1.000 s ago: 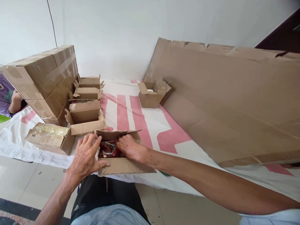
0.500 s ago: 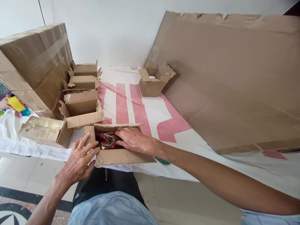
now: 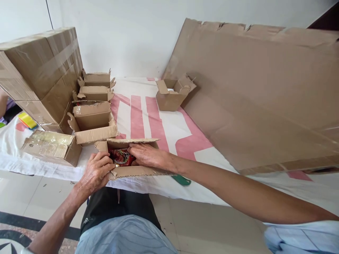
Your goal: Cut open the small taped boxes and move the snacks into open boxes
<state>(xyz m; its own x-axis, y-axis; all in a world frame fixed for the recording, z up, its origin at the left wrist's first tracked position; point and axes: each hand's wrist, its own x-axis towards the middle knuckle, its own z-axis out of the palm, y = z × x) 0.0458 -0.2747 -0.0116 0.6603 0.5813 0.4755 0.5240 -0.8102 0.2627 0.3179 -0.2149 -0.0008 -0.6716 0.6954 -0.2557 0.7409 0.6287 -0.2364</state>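
Note:
An open cardboard box (image 3: 143, 171) sits at the table's front edge with its flaps raised. Inside it lies a shiny red printed packet (image 3: 122, 157). My right hand (image 3: 148, 155) reaches into the box, thumb and fingers closed about the packet's right part; some fingertips are hidden. At the box's left end, my left hand (image 3: 99, 168) has its fingers bent over the edge and grips the cardboard there.
Several open small boxes (image 3: 95, 135) line the left, beside a taped box (image 3: 50, 148) and stacked large cartons (image 3: 29, 70). Another open box (image 3: 169, 100) stands farther back. A big cardboard sheet (image 3: 259, 98) leans at right. A green object (image 3: 181, 180) and yellow tape roll (image 3: 27, 120) lie on the cloth.
My left hand has moved right and up, from spread fingers to gripping the box's left end. My right hand stays inside the box. At far left, a person's hand has left the yellow tape roll.

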